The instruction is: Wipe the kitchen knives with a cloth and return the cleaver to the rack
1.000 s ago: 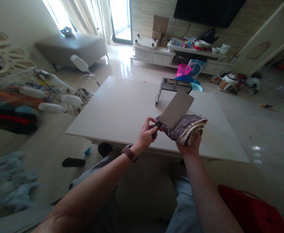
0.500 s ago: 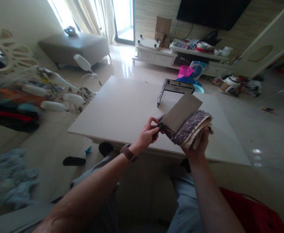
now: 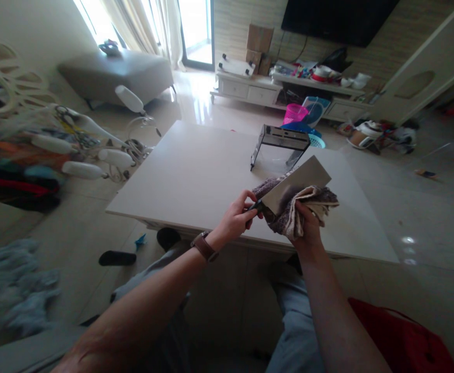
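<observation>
My left hand [image 3: 240, 213], with a brown watch on its wrist, is closed round the black handle of a cleaver [image 3: 298, 182]. The wide grey blade points up and to the right, away from me. A folded purple-brown and cream cloth [image 3: 291, 220] is in my right hand [image 3: 308, 228], fingers closed on it. Cloth lies against the blade's lower part, and some shows behind its upper edge. Both are held above the near side of the white table [image 3: 188, 176]. Beyond the blade stands a knife rack [image 3: 283, 139] with a slotted top.
At the left stands a lamp with several white shades [image 3: 118, 158]. Pink [image 3: 295, 113] and blue baskets are on the floor past the table. A TV cabinet [image 3: 246, 89] and a grey bench [image 3: 121, 75] stand at the back. A red bag [image 3: 397, 331] lies at lower right.
My right hand has shifted slightly left, and the cloth now folds up over the lower part of the blade. The cleaver has tilted lower, its tip moving right.
</observation>
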Demonstrator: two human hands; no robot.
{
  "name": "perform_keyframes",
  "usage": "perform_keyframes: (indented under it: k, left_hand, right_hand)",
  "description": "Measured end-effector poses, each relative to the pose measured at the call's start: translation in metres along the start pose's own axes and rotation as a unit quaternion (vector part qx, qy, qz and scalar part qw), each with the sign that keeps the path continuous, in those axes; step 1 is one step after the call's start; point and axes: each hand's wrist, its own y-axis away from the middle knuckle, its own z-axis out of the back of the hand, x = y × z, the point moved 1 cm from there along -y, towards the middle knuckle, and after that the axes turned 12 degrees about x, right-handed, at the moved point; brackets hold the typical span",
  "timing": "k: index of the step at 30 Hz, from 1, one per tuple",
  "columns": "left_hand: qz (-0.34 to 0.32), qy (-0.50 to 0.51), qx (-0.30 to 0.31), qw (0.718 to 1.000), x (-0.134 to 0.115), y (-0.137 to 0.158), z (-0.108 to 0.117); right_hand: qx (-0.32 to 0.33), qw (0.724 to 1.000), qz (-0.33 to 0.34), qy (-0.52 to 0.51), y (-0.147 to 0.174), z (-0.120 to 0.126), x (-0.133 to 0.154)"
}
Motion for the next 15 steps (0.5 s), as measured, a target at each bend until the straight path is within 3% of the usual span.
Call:
perform_keyframes:
  k: [4, 15]
  left_hand:
    - [0.007, 0.022, -0.007, 1.000, 0.000, -0.001, -0.002]
    - [-0.008, 0.139, -0.058, 0.989, 0.004, -0.007, 0.006]
  right_hand:
    - [-0.021, 1.000, -0.002, 0.009, 0.001, -0.002, 0.003]
    - [0.007, 0.995, 0.062, -0.080, 0.010, -0.022, 0.034]
